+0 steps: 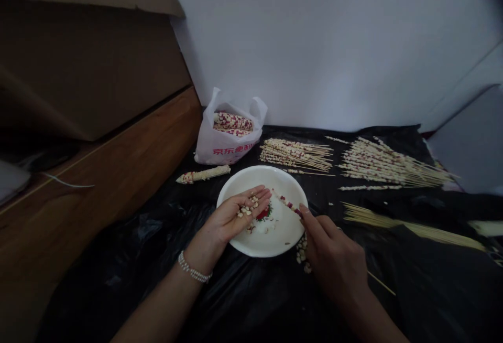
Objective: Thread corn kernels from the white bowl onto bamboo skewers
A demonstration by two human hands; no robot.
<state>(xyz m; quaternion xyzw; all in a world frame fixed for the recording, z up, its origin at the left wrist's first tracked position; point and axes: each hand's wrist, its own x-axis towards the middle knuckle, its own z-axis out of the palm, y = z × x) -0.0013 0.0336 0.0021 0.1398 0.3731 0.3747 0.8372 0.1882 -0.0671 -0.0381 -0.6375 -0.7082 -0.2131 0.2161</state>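
Observation:
Corn kernels (246, 207) lie loose in the upturned palm of my left hand (231, 214), its fingers stretched out over a white bowl (240, 244). My right hand (334, 251) is closed round a skewer (290, 204) threaded with pale and dark red kernels. The skewer's tip points toward my left fingers, apart from them, and its bare end (381, 282) sticks out behind the hand. Inside the bowl are a few loose bits and a red and green printed pattern. More kernels (302, 251) lie by the bowl's right side, partly hidden by my right hand.
Behind the bowl stands a white plastic bag (214, 146) with speckled corn cobs (233, 121). A mostly stripped cob (204, 174) lies left. Threaded skewers form two piles (291, 154), (373, 164) at right, near bare skewers (373, 217). Black plastic sheeting (149, 264) covers the surface; a cardboard box (90, 65) stands left.

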